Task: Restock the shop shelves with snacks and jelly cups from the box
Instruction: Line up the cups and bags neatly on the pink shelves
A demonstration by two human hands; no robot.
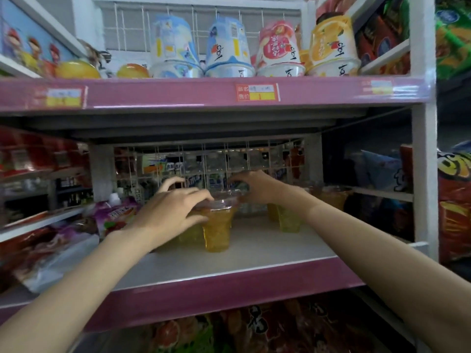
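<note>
Left hand (pixel 173 210) lies over the lid of a yellow jelly cup (pixel 216 230) standing on the middle shelf (pixel 254 253), fingers curled round its rim. Right hand (pixel 257 187) reaches behind it; its finger state cannot be told. More yellow cups (pixel 288 220) stand nearby.

You face a pink-edged shelf unit (pixel 178 95) with white uprights (pixel 423 174) and a wire grid back (pixel 204 161). Price labels (pixel 257 92) are fixed. Lighting is dim.

A white wire grid (pixel 163 164) backs the shelf, and a red-and-yellow price tag (pixel 257 92) fronts the pink ledge above.
</note>
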